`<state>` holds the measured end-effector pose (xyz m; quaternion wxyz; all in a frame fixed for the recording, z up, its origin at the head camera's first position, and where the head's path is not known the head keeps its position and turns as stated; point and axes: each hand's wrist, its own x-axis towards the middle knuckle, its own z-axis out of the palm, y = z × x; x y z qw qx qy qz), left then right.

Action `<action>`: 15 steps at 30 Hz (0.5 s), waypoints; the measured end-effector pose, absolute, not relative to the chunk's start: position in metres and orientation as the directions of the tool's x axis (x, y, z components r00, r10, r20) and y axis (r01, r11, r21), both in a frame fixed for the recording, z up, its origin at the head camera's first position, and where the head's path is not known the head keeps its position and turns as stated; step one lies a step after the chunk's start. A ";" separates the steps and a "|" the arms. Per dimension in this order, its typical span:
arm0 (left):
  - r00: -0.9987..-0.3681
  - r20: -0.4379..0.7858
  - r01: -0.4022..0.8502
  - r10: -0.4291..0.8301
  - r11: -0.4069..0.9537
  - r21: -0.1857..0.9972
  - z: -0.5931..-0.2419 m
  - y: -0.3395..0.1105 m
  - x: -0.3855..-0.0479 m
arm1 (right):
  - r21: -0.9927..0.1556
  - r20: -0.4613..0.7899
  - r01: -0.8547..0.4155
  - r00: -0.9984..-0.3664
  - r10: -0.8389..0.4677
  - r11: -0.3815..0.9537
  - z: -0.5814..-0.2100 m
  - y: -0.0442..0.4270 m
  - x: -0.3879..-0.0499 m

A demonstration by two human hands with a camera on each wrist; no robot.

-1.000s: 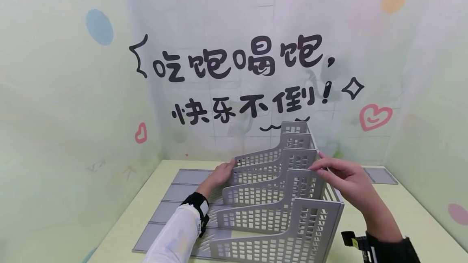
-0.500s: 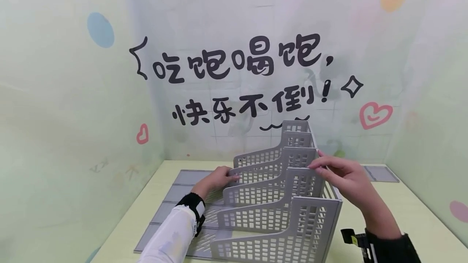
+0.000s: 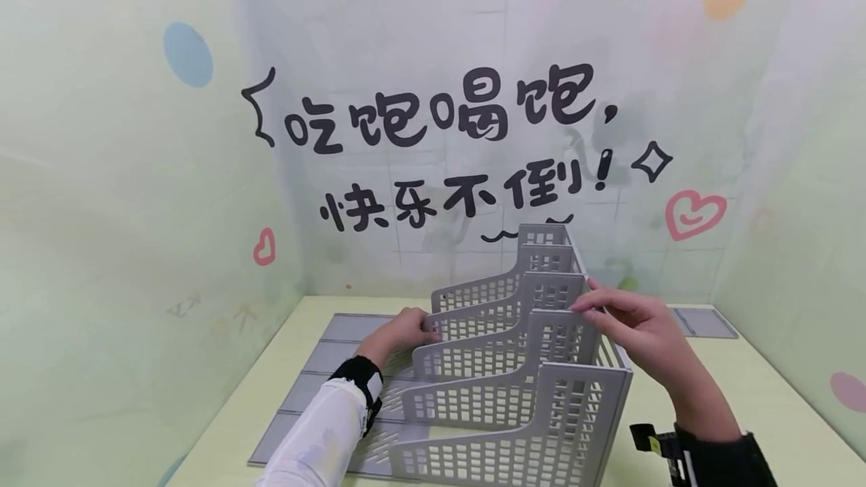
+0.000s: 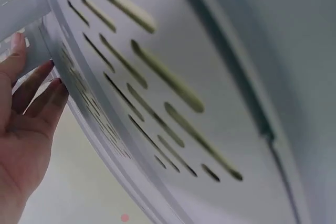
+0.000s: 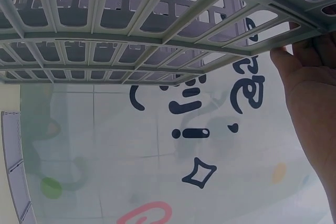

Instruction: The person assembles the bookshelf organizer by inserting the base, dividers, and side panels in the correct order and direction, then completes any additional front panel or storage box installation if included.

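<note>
A grey plastic file rack [image 3: 467, 404] stands on the table, with several upright perforated dividers that step up toward a tall latticed back. My left hand [image 3: 399, 333] pinches the low front end of the second divider from the far end [image 3: 483, 316], its thumb on the near face. In the left wrist view, the left fingertips [image 4: 59, 81] touch the edge of the slotted base panel [image 4: 157, 103]. My right hand [image 3: 639, 329] grips the top edge of the rack's back with thumb and fingers. From the right wrist, that hand [image 5: 310, 87] meets the latticed back panel [image 5: 168, 38].
Flat grey panels [image 3: 287, 393] lie joined in a row on the pale yellow table [image 3: 223, 404], left of and partly under the rack. Another small grey panel [image 3: 707, 323] lies at the back right. A printed wall sheet [image 3: 433, 36] encloses the table.
My left hand has shifted from the front end of the farthest divider to the second one, slightly nearer me. The right hand keeps its place on the rack's top edge.
</note>
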<state>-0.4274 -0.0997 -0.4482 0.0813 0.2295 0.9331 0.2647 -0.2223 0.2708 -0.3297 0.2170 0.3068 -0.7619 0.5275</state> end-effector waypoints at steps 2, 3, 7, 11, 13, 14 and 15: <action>-0.883 -0.016 0.395 0.469 0.761 0.515 -0.450 -0.100 -0.427 | -0.674 0.650 -0.693 -0.721 -0.241 0.256 -0.330 0.271 -0.222; -0.883 -0.010 0.399 0.468 0.763 0.508 -0.450 -0.100 -0.426 | -0.675 0.648 -0.692 -0.722 -0.242 0.257 -0.330 0.271 -0.222; -0.880 0.008 0.422 0.474 0.775 0.471 -0.452 -0.100 -0.427 | -0.673 0.646 -0.691 -0.723 -0.244 0.263 -0.330 0.271 -0.222; -0.887 0.008 0.415 0.461 0.789 0.453 -0.455 -0.100 -0.431 | -0.673 0.646 -0.690 -0.723 -0.244 0.265 -0.330 0.271 -0.222; -0.892 -0.004 0.399 0.452 0.791 0.464 -0.456 -0.100 -0.432 | -0.671 0.648 -0.692 -0.721 -0.244 0.266 -0.330 0.272 -0.222; -0.894 -0.009 0.393 0.448 0.793 0.465 -0.455 -0.100 -0.432 | -0.670 0.649 -0.693 -0.721 -0.245 0.266 -0.329 0.271 -0.222; -0.895 -0.012 0.387 0.446 0.790 0.475 -0.455 -0.101 -0.432 | -0.669 0.651 -0.696 -0.718 -0.246 0.263 -0.329 0.271 -0.223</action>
